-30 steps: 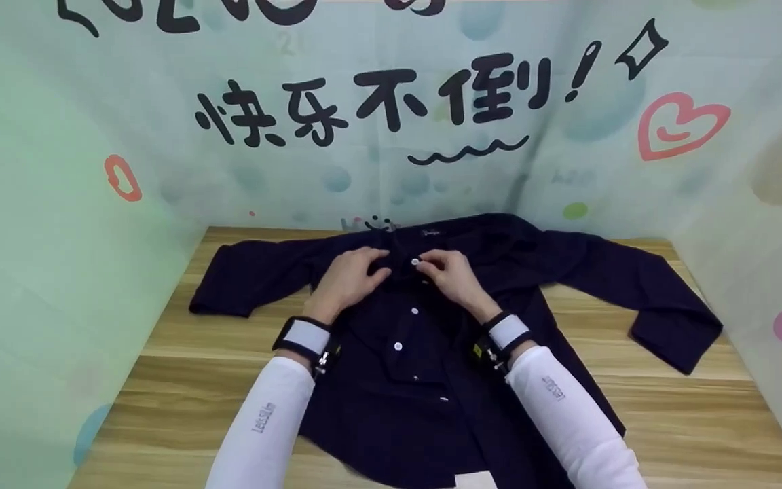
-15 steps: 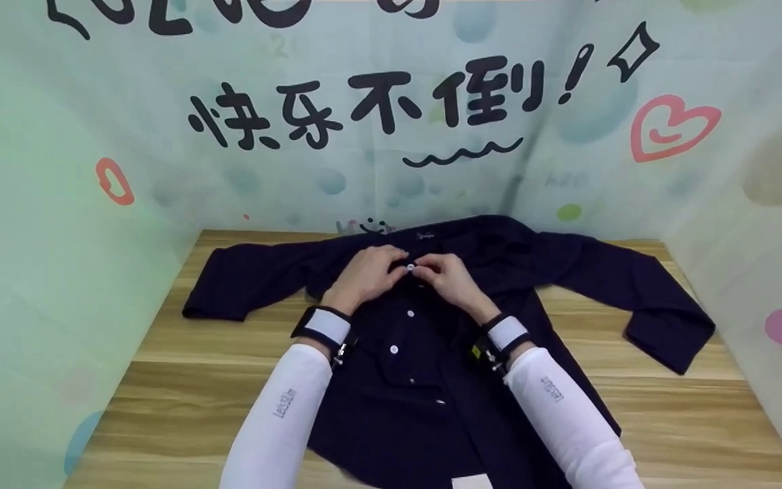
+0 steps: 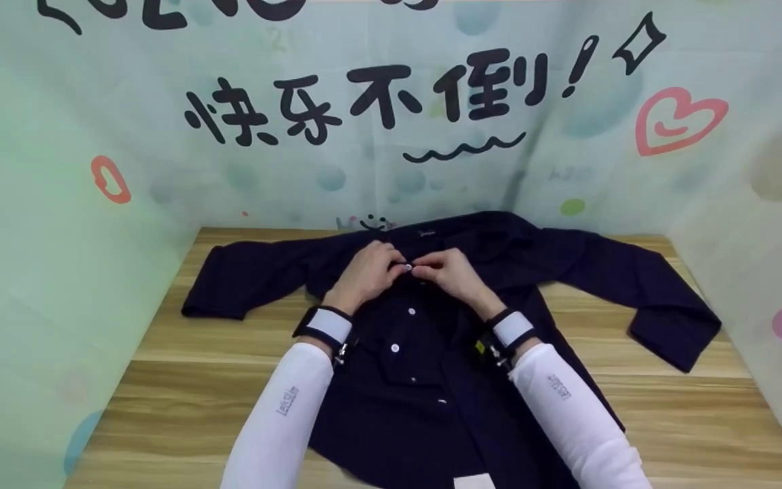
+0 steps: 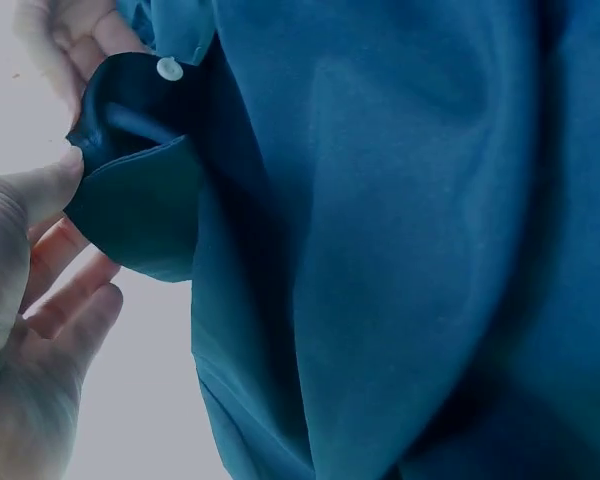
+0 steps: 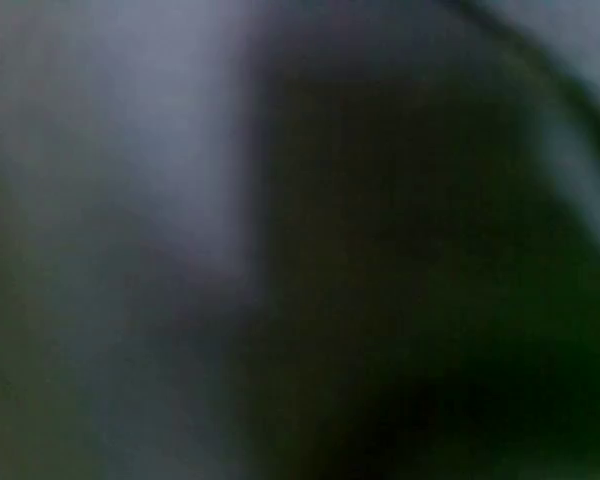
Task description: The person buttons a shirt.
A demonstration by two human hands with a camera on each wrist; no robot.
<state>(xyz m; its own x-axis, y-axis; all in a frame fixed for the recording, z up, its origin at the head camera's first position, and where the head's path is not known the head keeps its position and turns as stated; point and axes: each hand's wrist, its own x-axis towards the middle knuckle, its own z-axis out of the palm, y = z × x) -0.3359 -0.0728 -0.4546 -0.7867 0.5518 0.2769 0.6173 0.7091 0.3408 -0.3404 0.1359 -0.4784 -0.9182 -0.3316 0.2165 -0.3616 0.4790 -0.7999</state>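
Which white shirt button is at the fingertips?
The topmost visible white button in the head view, between the left hand and right hand; the other buttons sit lower on the dark shirt, clear of both.

Backdrop (image 3: 337, 204): "快乐不倒!" | left sleeve (image 3: 272, 424): "LetsSlim" | right sleeve (image 3: 578, 421): "LetsSlim"

Room to pass lies over the table (image 3: 180, 380) on both sides of the navy button-up shirt (image 3: 377, 407), below its sleeves (image 3: 241, 278); cloth walls (image 3: 364, 187) bar back and sides.
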